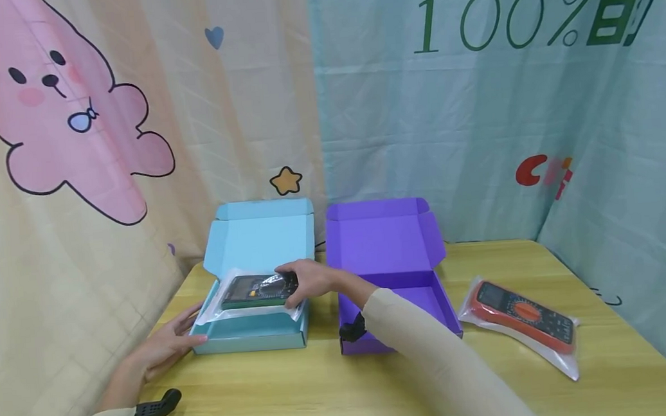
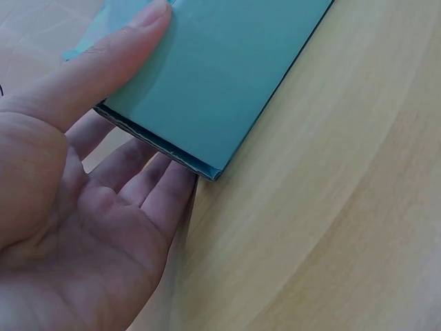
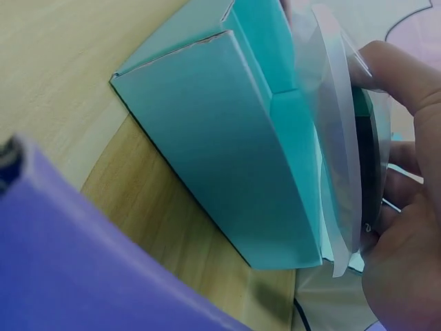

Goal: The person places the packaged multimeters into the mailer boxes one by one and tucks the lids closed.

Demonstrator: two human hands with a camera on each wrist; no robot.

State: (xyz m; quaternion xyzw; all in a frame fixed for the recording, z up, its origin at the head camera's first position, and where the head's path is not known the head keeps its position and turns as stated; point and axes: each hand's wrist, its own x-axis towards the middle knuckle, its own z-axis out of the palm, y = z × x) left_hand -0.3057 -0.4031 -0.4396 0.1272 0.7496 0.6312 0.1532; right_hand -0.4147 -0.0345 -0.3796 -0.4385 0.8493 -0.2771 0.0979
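My right hand [image 1: 311, 279] grips the right end of a dark multimeter [image 1: 260, 289] in a clear plastic bag. The bagged multimeter is tilted over the open light blue box [image 1: 249, 343], whose lid stands raised behind it. In the right wrist view the thumb is on one side of the bag [image 3: 337, 131] and the fingers are on the other. At the box's front left corner, my left hand [image 1: 165, 345] holds it, thumb on the front face and fingers along the left side, as the left wrist view shows.
Beside the blue box stands an open purple box [image 1: 378, 237], partly covered by my right forearm. A red multimeter [image 1: 526, 314] in a clear bag lies farther right on the wooden table [image 1: 276, 392]. Printed curtains [image 1: 420, 131] hang behind and at both sides.
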